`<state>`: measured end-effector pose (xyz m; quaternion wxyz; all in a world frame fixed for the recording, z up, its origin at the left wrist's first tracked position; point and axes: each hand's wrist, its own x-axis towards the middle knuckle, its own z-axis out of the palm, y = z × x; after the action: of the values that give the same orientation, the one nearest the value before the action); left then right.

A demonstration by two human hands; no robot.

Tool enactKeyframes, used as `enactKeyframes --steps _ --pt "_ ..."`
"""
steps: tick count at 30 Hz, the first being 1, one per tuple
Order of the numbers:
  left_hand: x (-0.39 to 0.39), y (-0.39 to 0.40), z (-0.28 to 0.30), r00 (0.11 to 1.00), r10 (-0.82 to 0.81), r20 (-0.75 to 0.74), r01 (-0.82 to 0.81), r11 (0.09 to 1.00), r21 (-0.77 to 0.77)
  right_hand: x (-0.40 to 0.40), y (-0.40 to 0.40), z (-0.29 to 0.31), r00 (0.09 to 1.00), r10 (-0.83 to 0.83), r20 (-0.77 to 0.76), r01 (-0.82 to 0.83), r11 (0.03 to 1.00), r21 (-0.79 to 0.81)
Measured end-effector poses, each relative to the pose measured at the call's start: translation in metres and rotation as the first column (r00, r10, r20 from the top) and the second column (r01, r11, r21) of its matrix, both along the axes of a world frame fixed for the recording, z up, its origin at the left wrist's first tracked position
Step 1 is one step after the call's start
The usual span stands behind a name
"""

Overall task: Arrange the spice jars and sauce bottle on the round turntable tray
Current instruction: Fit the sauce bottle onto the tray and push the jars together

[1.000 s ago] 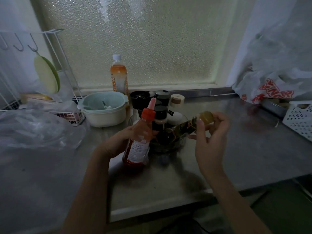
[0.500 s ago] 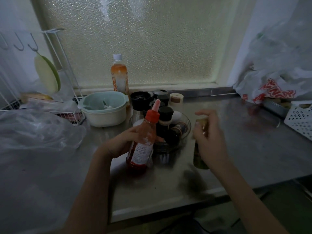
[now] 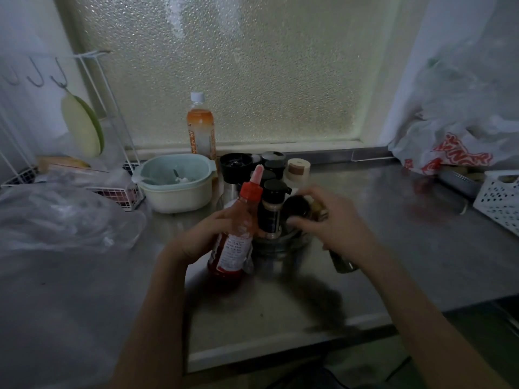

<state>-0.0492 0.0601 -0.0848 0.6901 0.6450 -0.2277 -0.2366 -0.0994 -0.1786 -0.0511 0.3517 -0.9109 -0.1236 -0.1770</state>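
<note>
Presently, the red sauce bottle point(image 3: 235, 237) is gripped around its body by the left hand point(image 3: 202, 237) and held tilted just in front of the clear turntable tray point(image 3: 280, 244). A dark-capped spice jar point(image 3: 271, 211) stands on the tray just right of that hand. The right hand point(image 3: 337, 223) is reached over the tray's right side, fingers curled at a dark jar point(image 3: 296, 207); whether it is actually gripped cannot be told. Below that hand, a small dark bottle point(image 3: 343, 262) is seen on the steel counter point(image 3: 280, 318).

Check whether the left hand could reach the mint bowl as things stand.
Probably not yet: the left hand grips the red sauce bottle. The mint bowl sits close behind it, nothing between them.
</note>
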Motion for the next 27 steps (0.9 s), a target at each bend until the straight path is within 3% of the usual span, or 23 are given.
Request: enactKeyframes --steps 2,3,8,11,14,21,27 --pt "0.001 0.001 0.0 1.0 -0.014 0.022 0.014 1.0 -0.007 0.009 -0.01 0.009 0.997 -0.072 -0.018 0.074 0.972 0.224" --pt "0.002 0.001 0.001 1.0 -0.002 0.028 0.002 1.0 -0.003 0.016 -0.013 0.012 0.994 -0.099 -0.035 0.105 0.96 0.26" --pt "0.001 0.0 0.001 0.999 0.001 0.045 0.0 1.0 -0.01 0.052 -0.001 0.017 0.998 -0.002 -0.056 0.019 0.952 0.307" --pt "0.0 0.0 0.002 0.999 -0.028 0.044 0.029 0.999 -0.014 0.061 0.005 0.015 0.993 0.06 -0.098 -0.035 0.971 0.238" --pt "0.0 0.001 0.002 0.998 -0.017 0.054 0.017 1.0 -0.012 0.058 0.004 0.009 0.977 0.106 -0.184 -0.044 0.948 0.316" --pt "-0.001 0.0 0.003 0.998 -0.006 0.061 0.007 1.0 -0.013 0.035 -0.01 0.005 0.994 -0.037 -0.107 0.099 0.751 0.653" --pt "0.0 0.001 0.002 0.997 -0.008 0.074 0.007 1.0 0.009 0.035 0.017 0.007 0.995 -0.06 -0.083 0.102 0.642 0.76"
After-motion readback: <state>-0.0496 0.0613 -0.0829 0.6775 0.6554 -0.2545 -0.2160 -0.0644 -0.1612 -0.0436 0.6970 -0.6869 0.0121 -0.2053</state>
